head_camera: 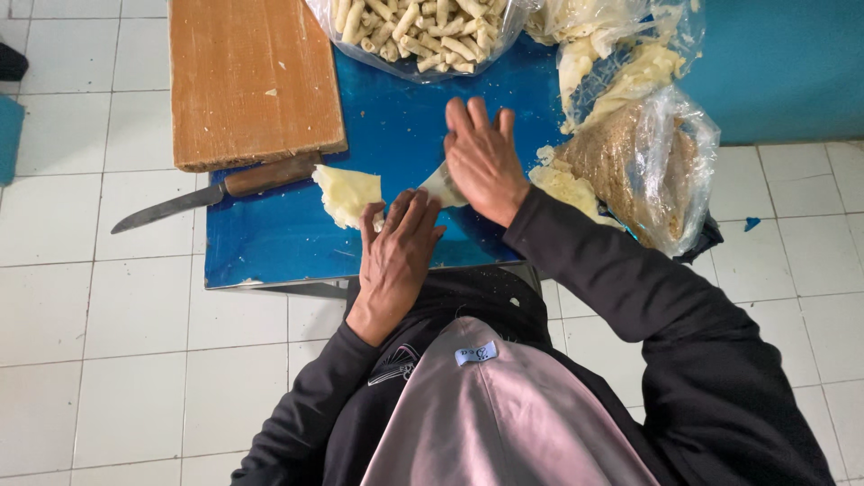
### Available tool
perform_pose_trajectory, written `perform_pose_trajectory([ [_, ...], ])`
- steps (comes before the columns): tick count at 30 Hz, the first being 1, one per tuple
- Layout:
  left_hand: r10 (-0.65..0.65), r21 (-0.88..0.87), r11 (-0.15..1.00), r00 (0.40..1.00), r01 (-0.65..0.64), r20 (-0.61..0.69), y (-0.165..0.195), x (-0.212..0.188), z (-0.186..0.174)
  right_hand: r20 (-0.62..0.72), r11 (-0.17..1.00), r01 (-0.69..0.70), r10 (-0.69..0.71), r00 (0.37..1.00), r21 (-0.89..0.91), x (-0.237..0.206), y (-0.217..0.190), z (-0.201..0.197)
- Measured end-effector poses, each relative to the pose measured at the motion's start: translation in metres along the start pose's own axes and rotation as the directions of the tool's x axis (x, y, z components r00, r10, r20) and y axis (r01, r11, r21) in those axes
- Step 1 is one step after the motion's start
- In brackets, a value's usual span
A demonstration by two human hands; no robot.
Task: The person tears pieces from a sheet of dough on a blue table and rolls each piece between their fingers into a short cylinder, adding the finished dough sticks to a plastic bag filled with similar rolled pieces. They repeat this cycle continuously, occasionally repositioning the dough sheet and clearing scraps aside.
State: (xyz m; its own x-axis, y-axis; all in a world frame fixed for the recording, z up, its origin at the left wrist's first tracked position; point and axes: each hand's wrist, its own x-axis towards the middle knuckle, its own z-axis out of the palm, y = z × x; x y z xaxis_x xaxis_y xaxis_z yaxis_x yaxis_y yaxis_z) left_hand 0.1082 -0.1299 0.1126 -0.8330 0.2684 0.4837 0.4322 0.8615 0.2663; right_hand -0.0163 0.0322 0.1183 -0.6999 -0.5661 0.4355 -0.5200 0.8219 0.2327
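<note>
- On the blue counter point(270, 243), I see bare blue surface left of the hands, running to the near edge, which sits just ahead of the person's body.
- Along the counter's left side, a wooden cutting board point(252, 81) fills the far corner, and a knife point(207, 191) lies at its near edge with the blade poking out past the counter's left edge over the white tiled floor point(90, 315).
- At the far edge, a clear bag of rolled sticks point(414, 31) stands; plastic bags of pale wrappers point(621, 63) and of brown crumbs point(643, 162) crowd the right side, so open room is tight there.
- The left hand point(396, 247) lies flat, fingers stretched forward, its tips touching a pale dough sheet point(349, 193).
- The right hand point(481, 157) reaches across, palm down, fingers spread, pressing a small pale roll point(443, 187).
- Neither grip closes around anything: both are wide and flat, only pressing.
</note>
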Motion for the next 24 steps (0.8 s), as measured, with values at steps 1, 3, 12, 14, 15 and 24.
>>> perform_pose_trajectory([
  [1, 0.001, 0.003, 1.000, 1.000, -0.001, 0.000, 0.002, -0.001, -0.004, -0.007, 0.994, -0.002, 0.002, 1.000, 0.111, 0.000, 0.004, -0.008],
  [3, 0.000, 0.007, 1.000, 1.000, 0.000, -0.007, 0.004, -0.001, -0.012, -0.024, 0.946, 0.003, 0.005, 1.000, 0.323, -0.005, 0.011, -0.024],
  [12, -0.006, 0.009, 1.000, 0.999, 0.007, -0.048, -0.005, 0.012, -0.045, 0.108, 0.894, 0.102, -0.164, 0.980, 0.437, -0.053, -0.008, -0.085],
  [14, -0.008, 0.023, 1.000, 0.999, 0.009, -0.049, 0.001, 0.029, -0.043, 0.127, 0.906, 0.122, -0.188, 0.974, 0.406, -0.046, 0.015, -0.092],
  [15, -0.008, 0.030, 0.999, 0.999, 0.010, -0.054, -0.001, 0.029, -0.045, 0.134, 0.912, 0.135, -0.201, 0.970, 0.388, -0.043, 0.017, -0.095],
  [24, 0.040, 0.082, 0.996, 0.998, -0.037, -0.042, 0.006, 0.038, -0.067, 0.050, 0.806, -0.017, -0.016, 0.999, 0.592, -0.015, 0.053, -0.103],
])
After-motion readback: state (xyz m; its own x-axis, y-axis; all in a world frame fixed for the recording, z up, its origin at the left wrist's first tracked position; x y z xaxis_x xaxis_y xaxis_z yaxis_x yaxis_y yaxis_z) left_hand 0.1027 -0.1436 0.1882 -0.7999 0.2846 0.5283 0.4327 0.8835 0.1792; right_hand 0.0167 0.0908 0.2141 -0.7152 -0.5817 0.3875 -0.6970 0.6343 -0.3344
